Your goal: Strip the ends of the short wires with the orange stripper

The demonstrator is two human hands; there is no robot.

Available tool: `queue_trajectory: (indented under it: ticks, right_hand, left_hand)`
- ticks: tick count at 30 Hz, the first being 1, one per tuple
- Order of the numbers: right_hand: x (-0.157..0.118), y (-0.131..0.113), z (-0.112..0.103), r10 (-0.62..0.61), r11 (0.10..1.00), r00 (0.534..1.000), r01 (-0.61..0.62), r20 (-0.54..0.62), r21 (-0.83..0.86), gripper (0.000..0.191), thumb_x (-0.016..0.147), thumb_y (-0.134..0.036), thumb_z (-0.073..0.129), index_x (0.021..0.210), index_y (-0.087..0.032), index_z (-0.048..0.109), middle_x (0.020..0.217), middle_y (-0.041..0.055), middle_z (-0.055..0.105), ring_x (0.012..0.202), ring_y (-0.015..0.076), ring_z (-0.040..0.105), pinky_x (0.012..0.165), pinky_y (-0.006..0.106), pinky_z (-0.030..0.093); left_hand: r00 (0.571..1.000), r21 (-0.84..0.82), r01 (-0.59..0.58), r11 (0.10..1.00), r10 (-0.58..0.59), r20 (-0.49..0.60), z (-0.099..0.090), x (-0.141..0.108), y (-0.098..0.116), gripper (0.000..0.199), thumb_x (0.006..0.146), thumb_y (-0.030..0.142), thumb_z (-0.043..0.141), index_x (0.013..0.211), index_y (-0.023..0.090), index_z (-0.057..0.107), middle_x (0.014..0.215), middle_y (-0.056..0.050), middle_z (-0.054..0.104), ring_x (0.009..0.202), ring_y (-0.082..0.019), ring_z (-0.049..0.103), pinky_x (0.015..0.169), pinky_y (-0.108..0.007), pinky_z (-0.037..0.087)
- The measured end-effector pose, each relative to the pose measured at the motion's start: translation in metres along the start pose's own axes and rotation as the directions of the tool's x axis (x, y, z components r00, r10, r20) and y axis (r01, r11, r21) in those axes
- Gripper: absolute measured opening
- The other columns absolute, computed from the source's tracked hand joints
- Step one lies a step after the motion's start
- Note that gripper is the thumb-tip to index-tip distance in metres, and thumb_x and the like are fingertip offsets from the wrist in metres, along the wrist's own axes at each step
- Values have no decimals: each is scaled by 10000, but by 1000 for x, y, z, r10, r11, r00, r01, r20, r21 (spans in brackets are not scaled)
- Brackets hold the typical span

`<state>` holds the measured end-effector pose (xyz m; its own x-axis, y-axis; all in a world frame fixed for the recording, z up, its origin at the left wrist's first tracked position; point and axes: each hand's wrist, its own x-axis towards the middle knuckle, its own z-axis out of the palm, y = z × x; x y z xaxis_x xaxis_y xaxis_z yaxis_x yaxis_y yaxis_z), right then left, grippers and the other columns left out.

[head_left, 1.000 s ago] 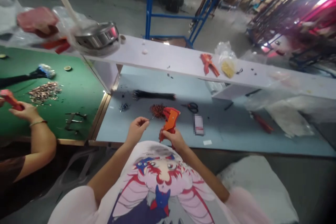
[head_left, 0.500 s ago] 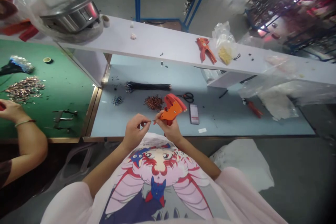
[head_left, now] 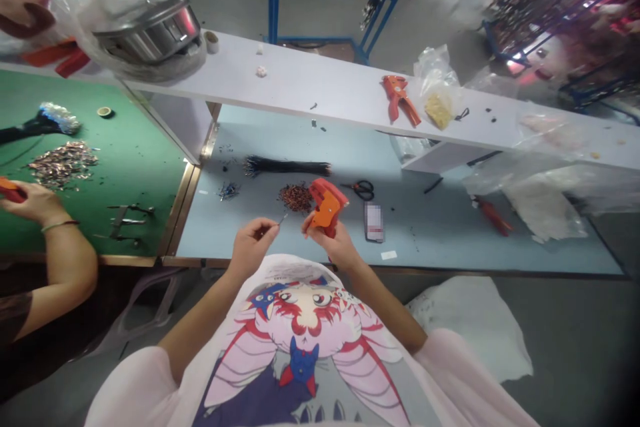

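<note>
Orange plastic hand crimper (head_left: 326,208) sits in the R hand (head_left: 333,243), held up just above the bench's front edge, fingers wrapped around its grip and pressed together. L hand (head_left: 253,250) is close beside it, thumb and forefinger (head_left: 267,230) pinching a short thin wire (head_left: 283,219) w/ a bright tip. Wire's tip points toward the crimper but isn't touching it.

Right in front of the hands, on the pale blue bench mat (head_left: 400,250), lies a loose heap of reddish-brown wire bits (head_left: 295,198). Behind it, a long bundle of blk wires (head_left: 287,166) lies flat, ends together; a small blue-and-metal scatter (head_left: 229,191) lies to its left. Scissors w/ blk handles (head_left: 363,189) and a small pack w/ a blurred label (head_left: 374,221) lie to the right. Can't tell from here how many wires are already worked or how many are left.

Farther right on the mat, red-handled pliers (head_left: 493,216) lie by a plastic sheet. Up on the white shelf: a second orange tool (head_left: 399,100) and a clear bag of yellow bits (head_left: 439,110). Off to the left, a co-worker's hand (head_left: 35,203) holds something orange over a green mat (head_left: 150,147), near a pile of copper-coloured bits (head_left: 63,163).
</note>
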<state>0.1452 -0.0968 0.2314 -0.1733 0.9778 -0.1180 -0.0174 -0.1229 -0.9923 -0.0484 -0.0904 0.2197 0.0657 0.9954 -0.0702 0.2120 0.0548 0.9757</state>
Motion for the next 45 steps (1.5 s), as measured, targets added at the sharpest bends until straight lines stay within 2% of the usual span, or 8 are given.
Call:
queue_trajectory:
  ticks: [2, 5, 8, 12, 18, 22, 33, 45]
  right_hand:
    - [-6, 1, -6, 99, 995, 988, -98, 122, -13, 251, 797, -367, 610, 906, -141, 596, 890, 68, 603, 753, 154, 554, 704, 302, 453]
    - [-18, 5, -7, 218, 970, 941, -237, 259, 44, 331, 812, -409, 590, 1000, -137, 578, 943, 91, 602, 726, 148, 573, 658, 299, 468]
    - [-26, 8, -1, 289, 911, 907, -359, 307, 203, 413, 809, -440, 595, 1093, -152, 513, 858, 66, 604, 708, 170, 608, 639, 327, 490]
    - [-29, 2, 5, 271, 810, 881, -426, 387, 402, 388, 810, -473, 586, 1011, -148, 515, 808, 59, 612, 716, 209, 642, 681, 393, 506]
    - [-30, -8, 4, 258, 738, 836, -494, 484, 459, 387, 803, -473, 592, 989, -141, 519, 787, 60, 616, 686, 212, 639, 677, 397, 509]
    - [-32, -11, 6, 268, 745, 817, -512, 511, 428, 400, 812, -487, 573, 1004, -140, 520, 792, 63, 614, 686, 211, 635, 674, 395, 511]
    - [-34, -16, 9, 281, 798, 828, -483, 486, 361, 412, 765, -461, 647, 989, -135, 532, 800, 71, 622, 691, 207, 637, 656, 365, 500]
    - [-35, -17, 11, 302, 801, 832, -486, 466, 350, 333, 797, -428, 622, 941, -143, 529, 717, 35, 606, 606, 173, 622, 600, 327, 491]
  left_hand:
    - [993, -160, 89, 983, -99, -56, -5, 2, -2, 166, 738, 325, 624, 769, 162, 619, 606, 26, 551, 515, -77, 453, 513, -203, 381]
    - [988, -247, 65, 967, -97, -120, -9, 2, 0, 164, 710, 312, 647, 775, 162, 631, 627, 19, 564, 533, -78, 464, 516, -201, 387]
    - [988, -219, -41, 975, 7, -154, -8, 1, 5, 124, 725, 282, 645, 777, 169, 649, 708, -5, 594, 632, -97, 516, 581, -210, 417]
    - [972, -139, -180, 974, 155, -175, -3, -2, 7, 71, 771, 236, 618, 799, 178, 646, 768, -14, 589, 727, -112, 538, 652, -223, 428]
    - [916, 27, -338, 941, 336, -219, -2, -4, 13, 38, 786, 182, 608, 814, 184, 632, 748, -1, 587, 679, -95, 506, 630, -224, 416]
    - [863, 101, -449, 888, 461, -207, -5, -4, 17, 58, 784, 158, 606, 815, 190, 643, 748, -7, 607, 696, -107, 535, 643, -242, 441]
    - [780, 325, -532, 782, 602, -171, -12, -4, 21, 87, 754, 129, 632, 807, 188, 666, 729, -22, 625, 695, -125, 553, 665, -271, 454]
    - [824, 291, -498, 817, 550, -133, -11, -3, 23, 67, 777, 152, 601, 792, 186, 656, 711, -18, 627, 670, -118, 535, 656, -263, 448]
